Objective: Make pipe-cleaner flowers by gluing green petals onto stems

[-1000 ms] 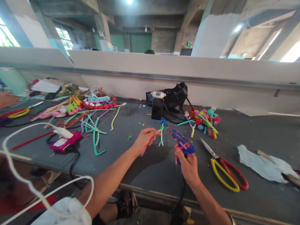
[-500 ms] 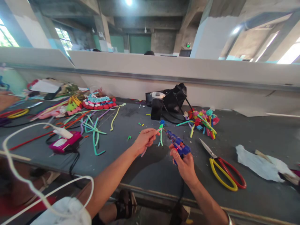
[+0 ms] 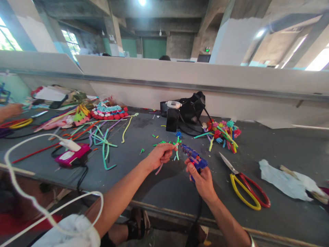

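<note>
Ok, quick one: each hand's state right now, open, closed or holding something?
Left hand: closed, fingertips pinching a thin pink strip.
Right hand: closed in a grip on the blue glue gun.

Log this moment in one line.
left hand: pinches pink fuzzy stem; right hand: holds blue plastic glue gun; nozzle: near stem

Dark table (image 3: 164, 192) with scissors (image 3: 238, 173), colourful flowers (image 3: 226, 133), black bag (image 3: 193, 109) and magenta box (image 3: 73, 156).

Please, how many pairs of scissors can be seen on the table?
2: one pair of scissors lies right of the blue glue gun, another pair at the far left. Others could be hidden.
</note>
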Demonstrator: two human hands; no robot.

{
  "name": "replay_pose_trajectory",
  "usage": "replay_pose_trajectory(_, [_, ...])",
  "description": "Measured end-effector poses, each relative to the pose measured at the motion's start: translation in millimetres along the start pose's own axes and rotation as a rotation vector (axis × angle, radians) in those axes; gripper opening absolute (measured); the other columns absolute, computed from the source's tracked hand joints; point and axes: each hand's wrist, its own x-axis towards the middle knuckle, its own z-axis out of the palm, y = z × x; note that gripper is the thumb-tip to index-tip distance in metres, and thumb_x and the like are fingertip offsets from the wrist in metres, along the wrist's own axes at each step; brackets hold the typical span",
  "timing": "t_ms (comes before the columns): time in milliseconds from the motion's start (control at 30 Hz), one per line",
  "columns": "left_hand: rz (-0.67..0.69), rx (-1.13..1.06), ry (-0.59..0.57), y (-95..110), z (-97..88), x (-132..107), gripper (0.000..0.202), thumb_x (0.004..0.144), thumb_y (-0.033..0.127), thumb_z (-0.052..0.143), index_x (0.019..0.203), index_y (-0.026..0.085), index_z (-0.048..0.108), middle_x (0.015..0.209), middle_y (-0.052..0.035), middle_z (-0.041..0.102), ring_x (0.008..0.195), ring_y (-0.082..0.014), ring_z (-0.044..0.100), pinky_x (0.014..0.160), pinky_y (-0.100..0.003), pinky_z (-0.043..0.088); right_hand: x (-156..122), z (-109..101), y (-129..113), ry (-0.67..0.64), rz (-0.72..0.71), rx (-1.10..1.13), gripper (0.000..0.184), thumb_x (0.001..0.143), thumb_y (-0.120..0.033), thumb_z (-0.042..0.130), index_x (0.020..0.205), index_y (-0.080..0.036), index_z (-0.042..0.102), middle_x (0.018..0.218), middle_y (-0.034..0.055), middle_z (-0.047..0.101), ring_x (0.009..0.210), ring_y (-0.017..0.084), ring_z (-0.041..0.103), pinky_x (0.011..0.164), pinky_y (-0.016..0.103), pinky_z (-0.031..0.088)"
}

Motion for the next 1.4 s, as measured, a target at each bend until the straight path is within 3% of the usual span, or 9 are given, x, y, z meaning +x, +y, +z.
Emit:
replay_pose_trajectory(500, [-0.039,-0.071,-0.027,2.5,-1.6,0.3,0.017,0.081,0.028,0.062,0.077,0.012,0.064,0.041,0.0109,0.028,0.034,-0.0023,0.013,0.034,-0.018,0.009,1.1,-1.3,0.8,0.009,-0.020,-0.056,0.038,0.088,-0.053,0.060,0.097,-0.016,0.066,0.067,-0.0006,0.057,0.052,0.011,0.046,0.048,0.023,0.039])
replay_pose_trajectory(767, [0.039,-0.113,-0.030,5.2,-0.3,-0.6,0.017,0.078,0.029,0.066,0.078,0.012,0.065,0.043,0.0111,0.028,0.035,-0.0021,0.011,0.034,-0.017,0.009,2.8,-1.1,-0.2,0.131,-0.229,-0.429,0.032,0.091,-0.050,0.056,0.092,-0.018,0.062,0.081,0.0037,0.064,0.074,0.018,0.060,0.069,0.029,0.047])
replay_pose_trajectory(933, [0.113,-0.174,-0.050,5.7,-0.7,-0.5,0.018,0.080,0.031,0.068,0.084,0.014,0.064,0.051,0.0092,0.038,0.036,-0.0010,0.016,0.035,-0.016,0.014,2.7,0.9,-5.1,0.228,-0.303,-0.784,0.033,0.094,-0.054,0.047,0.092,-0.022,0.054,0.086,0.0051,0.060,0.076,0.021,0.061,0.063,0.030,0.045])
replay_pose_trajectory(1167, [0.231,-0.256,0.106,10.5,-14.1,4.8,0.017,0.080,0.029,0.067,0.083,0.013,0.063,0.048,0.0103,0.033,0.036,-0.0019,0.021,0.036,-0.017,0.017,3.5,6.4,-6.6,0.073,-0.150,-1.231,0.030,0.091,-0.046,0.057,0.103,-0.019,0.051,0.097,0.0080,0.062,0.080,0.023,0.066,0.057,0.029,0.045])
replay_pose_trajectory(1400, [0.241,-0.232,0.124,8.2,-18.9,8.3,0.017,0.080,0.029,0.066,0.083,0.013,0.064,0.047,0.0098,0.034,0.036,-0.0019,0.023,0.038,-0.017,0.018,2.8,8.1,-9.0,-0.022,-0.090,-1.262,0.028,0.085,-0.040,0.066,0.101,-0.021,0.054,0.100,0.0065,0.059,0.086,0.023,0.065,0.064,0.029,0.047])
